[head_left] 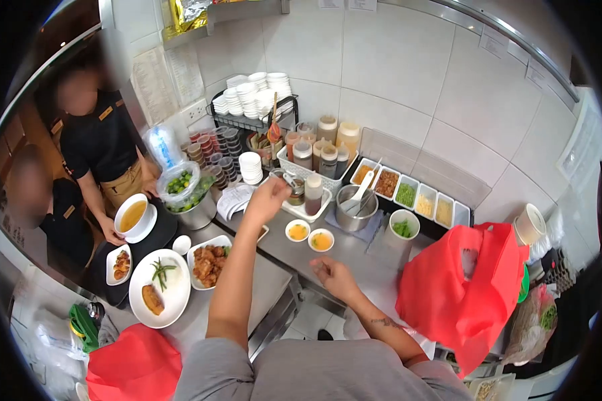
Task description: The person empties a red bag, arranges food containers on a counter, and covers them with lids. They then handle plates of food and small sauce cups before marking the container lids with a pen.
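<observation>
My left hand [269, 200] is raised over the counter beside the sauce tray, its fingers closed. Just past it are a small jar [295, 194] with a metal utensil at its top and a squeeze bottle [313, 194] of dark sauce. What the fingers hold, if anything, is hidden. Lower down, my right hand [334, 277] has its fingers curled together near the counter edge; I cannot make out anything in them. Between the hands sit two small white bowls, a left bowl [297, 231] and a right bowl [322, 240], both with yellow-orange contents.
A steel pot [356, 207] holds a white-handled spoon. Topping containers [406, 194] line the wall. A red bag [455, 294] stands at right. Fried chicken [209, 265] and a white oval plate [172, 309] are at left. Across the pass, a person's hands hold a soup bowl [132, 215].
</observation>
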A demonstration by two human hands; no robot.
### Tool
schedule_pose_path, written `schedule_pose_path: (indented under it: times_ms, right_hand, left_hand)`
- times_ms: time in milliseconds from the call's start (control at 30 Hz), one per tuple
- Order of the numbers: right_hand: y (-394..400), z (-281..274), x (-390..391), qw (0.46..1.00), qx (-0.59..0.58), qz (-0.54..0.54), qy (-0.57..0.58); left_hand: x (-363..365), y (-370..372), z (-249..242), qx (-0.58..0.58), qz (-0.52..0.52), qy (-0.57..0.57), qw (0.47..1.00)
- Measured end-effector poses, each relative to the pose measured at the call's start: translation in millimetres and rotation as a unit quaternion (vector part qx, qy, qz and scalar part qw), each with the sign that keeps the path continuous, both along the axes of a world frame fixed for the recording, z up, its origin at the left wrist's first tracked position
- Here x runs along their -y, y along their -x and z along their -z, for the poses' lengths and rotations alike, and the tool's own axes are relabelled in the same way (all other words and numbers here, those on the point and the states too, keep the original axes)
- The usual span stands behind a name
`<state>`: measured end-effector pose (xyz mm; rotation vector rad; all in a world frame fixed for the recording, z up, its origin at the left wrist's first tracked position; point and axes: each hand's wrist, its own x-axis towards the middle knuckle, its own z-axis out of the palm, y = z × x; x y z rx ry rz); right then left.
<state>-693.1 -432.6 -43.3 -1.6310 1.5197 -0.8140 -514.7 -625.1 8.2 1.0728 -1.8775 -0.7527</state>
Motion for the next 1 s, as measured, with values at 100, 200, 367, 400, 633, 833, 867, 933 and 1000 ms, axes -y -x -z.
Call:
schedule_pose_path:
  times_ms: [100,200,367,400,633,833,867,933,1000]
  right_hand:
    - [-47,43,2,0.946,0.287,-0.029,-0.146]
    - [-106,64,10,0.897,0.357,-0.078,-0.250]
    - [-187,75,32,0.889,0.357,-0.080,-0.275]
    - [-199,74,32,0.887,0.361,-0.077,-0.279]
    - [-226,84,23,0.891,0.356,-0.061,-0.274]
    - [-209,111,-22,0.903,0.328,-0.097,-0.260]
    - [-208,113,-32,0.896,0.332,-0.108,-0.275]
    - [-210,90,-78,0.934,0.263,-0.070,-0.229]
    - [-223,94,-127,0.963,0.191,-0.097,-0.163]
  left_hand:
    - [-98,-63,45,-0.008,-0.058,-0.065,0.996]
    - [-196,-119,78,-0.120,-0.144,-0.239,0.953]
    - [-261,-216,139,-0.287,-0.331,-0.299,0.848]
    - [-260,-230,150,-0.323,-0.366,-0.270,0.830]
    - [-272,-237,149,-0.332,-0.380,-0.266,0.821]
    - [-323,-221,143,-0.268,-0.281,-0.269,0.881]
    - [-342,-212,149,-0.305,-0.295,-0.271,0.864]
    - [-384,-190,175,0.180,-0.247,0.118,0.945]
    - [-443,-155,216,0.055,-0.231,0.015,0.971]
